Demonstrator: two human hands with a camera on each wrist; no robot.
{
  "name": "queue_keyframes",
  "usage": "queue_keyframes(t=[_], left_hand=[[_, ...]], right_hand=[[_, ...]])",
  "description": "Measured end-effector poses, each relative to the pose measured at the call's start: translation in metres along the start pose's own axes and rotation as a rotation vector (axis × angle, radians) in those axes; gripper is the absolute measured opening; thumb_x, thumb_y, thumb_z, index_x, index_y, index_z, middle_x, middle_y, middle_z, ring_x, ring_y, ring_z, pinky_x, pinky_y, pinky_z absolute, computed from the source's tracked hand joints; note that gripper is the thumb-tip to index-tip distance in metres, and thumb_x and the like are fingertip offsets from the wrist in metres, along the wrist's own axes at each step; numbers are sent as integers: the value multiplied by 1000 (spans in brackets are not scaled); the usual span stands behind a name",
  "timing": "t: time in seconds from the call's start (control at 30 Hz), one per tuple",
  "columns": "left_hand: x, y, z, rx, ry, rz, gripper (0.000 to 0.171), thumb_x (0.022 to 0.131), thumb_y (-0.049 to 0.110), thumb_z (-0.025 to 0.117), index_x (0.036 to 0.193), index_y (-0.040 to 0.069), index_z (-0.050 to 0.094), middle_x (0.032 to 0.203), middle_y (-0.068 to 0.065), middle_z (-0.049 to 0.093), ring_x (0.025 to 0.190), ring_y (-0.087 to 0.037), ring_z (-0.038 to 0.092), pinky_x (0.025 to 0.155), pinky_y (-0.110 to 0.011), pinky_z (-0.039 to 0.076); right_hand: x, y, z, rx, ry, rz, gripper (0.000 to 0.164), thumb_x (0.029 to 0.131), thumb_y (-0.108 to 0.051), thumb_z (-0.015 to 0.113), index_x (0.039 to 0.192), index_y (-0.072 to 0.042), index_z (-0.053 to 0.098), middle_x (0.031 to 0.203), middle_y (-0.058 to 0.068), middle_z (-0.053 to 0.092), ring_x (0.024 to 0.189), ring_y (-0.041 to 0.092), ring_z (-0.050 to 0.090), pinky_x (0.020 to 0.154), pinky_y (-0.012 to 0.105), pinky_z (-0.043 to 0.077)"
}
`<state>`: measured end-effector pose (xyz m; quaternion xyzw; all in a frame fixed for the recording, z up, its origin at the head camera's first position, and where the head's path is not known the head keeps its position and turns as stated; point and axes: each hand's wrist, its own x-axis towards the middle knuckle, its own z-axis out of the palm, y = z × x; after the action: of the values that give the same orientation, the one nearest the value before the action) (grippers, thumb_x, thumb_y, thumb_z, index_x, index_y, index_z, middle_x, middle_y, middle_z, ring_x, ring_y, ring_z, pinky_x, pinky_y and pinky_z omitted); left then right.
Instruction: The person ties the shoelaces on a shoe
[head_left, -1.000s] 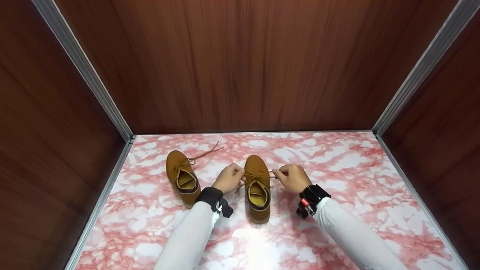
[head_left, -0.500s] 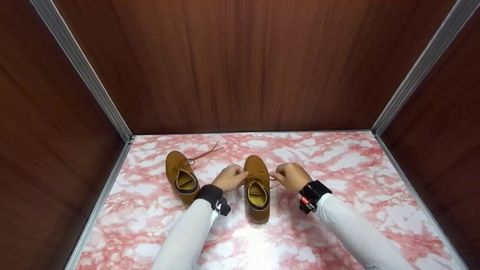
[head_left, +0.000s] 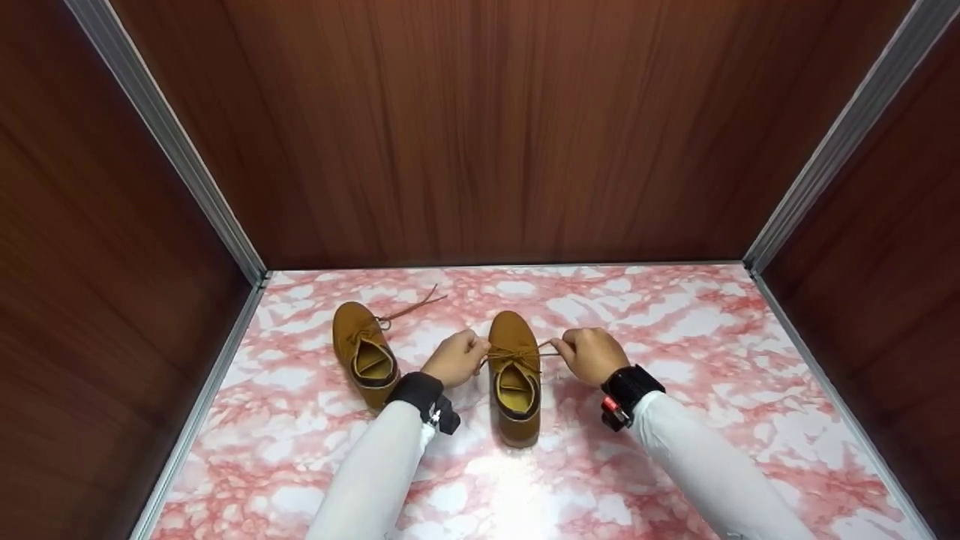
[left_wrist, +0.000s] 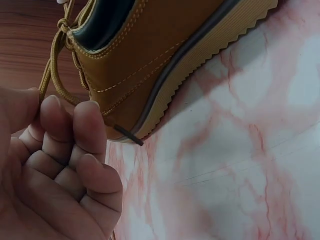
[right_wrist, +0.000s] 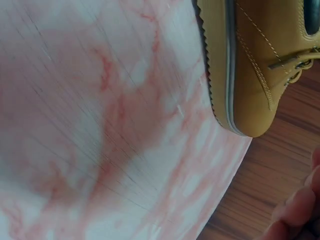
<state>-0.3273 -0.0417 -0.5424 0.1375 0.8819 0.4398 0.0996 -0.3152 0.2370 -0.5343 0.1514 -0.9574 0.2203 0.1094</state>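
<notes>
A tan lace-up shoe stands upright in the middle, toe pointing away from me, its laces knotted at the throat. On its left side, my left hand pinches a loop of the shoelace between thumb and fingers. A dark lace tip sticks out past those fingertips in the left wrist view. Across the shoe, my right hand pinches the lace loop on that side, which stretches straight from the knot. Only some fingers of the right hand show at the right wrist view's corner.
A matching tan shoe stands at the left, angled, its lace trailing toward the back. The pink-and-white marbled tabletop is bounded by dark wood panels at the back and sides, with grey metal strips along the edges.
Both hands first came closer to the shoe, then drew apart again, the right one moving outward to the right. The lace between them now looks stretched. Both shoes have stayed put.
</notes>
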Motion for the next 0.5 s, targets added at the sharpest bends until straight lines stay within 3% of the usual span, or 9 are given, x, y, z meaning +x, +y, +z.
queue_keyframes(t=[0.27,0.5], left_hand=[[-4,-18,4,-29,11,-30,29,110,28,52,84,13,53,73,-4,67,63,-13,53,63,-26,42],[-9,-36,16,-185,56,-65,28,109,25,54,84,12,55,71,-2,66,60,-11,54,59,-24,42]], right_hand=[[-6,12,9,116,5,70,47,101,-23,70,59,-14,52,58,-5,44,57,13,44,61,30,38],[-12,25,25,227,62,179,48,102,-19,68,58,-12,52,58,-5,42,59,14,44,62,27,35]])
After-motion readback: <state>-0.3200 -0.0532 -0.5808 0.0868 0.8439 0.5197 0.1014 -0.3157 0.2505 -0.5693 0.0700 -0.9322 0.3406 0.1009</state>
